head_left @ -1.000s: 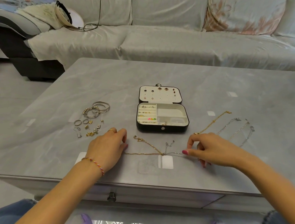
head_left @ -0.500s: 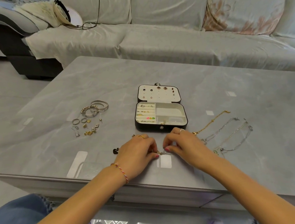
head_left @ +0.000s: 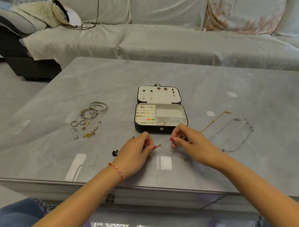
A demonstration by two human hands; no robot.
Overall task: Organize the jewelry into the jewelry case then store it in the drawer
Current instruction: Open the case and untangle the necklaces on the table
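An open black jewelry case [head_left: 160, 129] with a white lining sits mid-table, earrings pinned in its lid and small pieces in its left slots. Just in front of it my left hand [head_left: 136, 156] and my right hand [head_left: 192, 145] pinch a thin gold chain [head_left: 163, 143] stretched between them, lifted slightly off the table. A black heart pendant [head_left: 114, 152] lies left of my left hand. Bangles [head_left: 94, 109], rings and loose earrings [head_left: 85, 130] lie to the left. Several gold and silver chains [head_left: 231, 132] lie to the right.
The grey glossy table [head_left: 204, 87] has a drawer knob [head_left: 109, 199] under its front edge. A covered sofa [head_left: 159, 39] with a cushion and a cable stands behind. My knees in jeans show at the bottom corners.
My hands came together from wide apart, gathering the chain, and now hold it raised between them with a small gap. The view shifted slightly.
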